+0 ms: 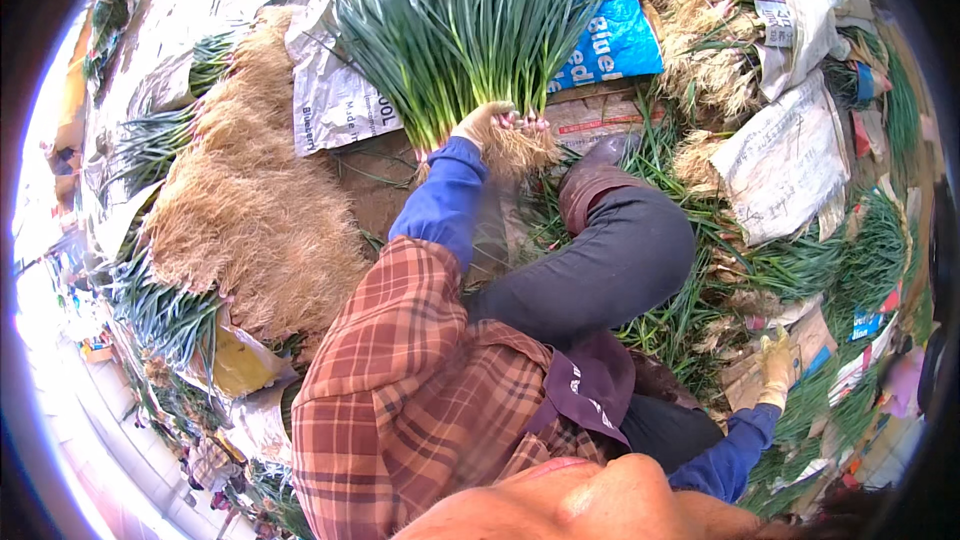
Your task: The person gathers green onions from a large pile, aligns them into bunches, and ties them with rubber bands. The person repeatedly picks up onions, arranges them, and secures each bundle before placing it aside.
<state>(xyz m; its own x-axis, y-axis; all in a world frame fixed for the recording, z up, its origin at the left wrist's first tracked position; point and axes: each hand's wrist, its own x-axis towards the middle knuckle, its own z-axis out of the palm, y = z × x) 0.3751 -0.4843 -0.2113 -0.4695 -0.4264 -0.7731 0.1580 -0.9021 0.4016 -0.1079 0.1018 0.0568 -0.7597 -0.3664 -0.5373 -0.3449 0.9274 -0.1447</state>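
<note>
My left hand (484, 124), in a pale glove, is closed around the bulb end of a bunch of green onions (517, 37). Their long leaves fan forward, and pale roots (521, 150) hang under the pinkish bulbs. More stems of the spread lie left of the hand, over a white printed sack (337, 82) and a blue printed sack (622, 37). Out to my right, my gloved right hand (778, 360) is beside a piece of cardboard (750, 375) and loose green leaves. Its fingers are too small to tell whether they hold anything.
A large heap of onion bundles, roots (255, 202) upward, lies on the left. My bent leg (600, 262) is in front of me. Loose leaves (675, 315), rooty bundles (705, 30) and a white woven sack (784, 157) lie on the right. More onions (874, 240) lie beyond.
</note>
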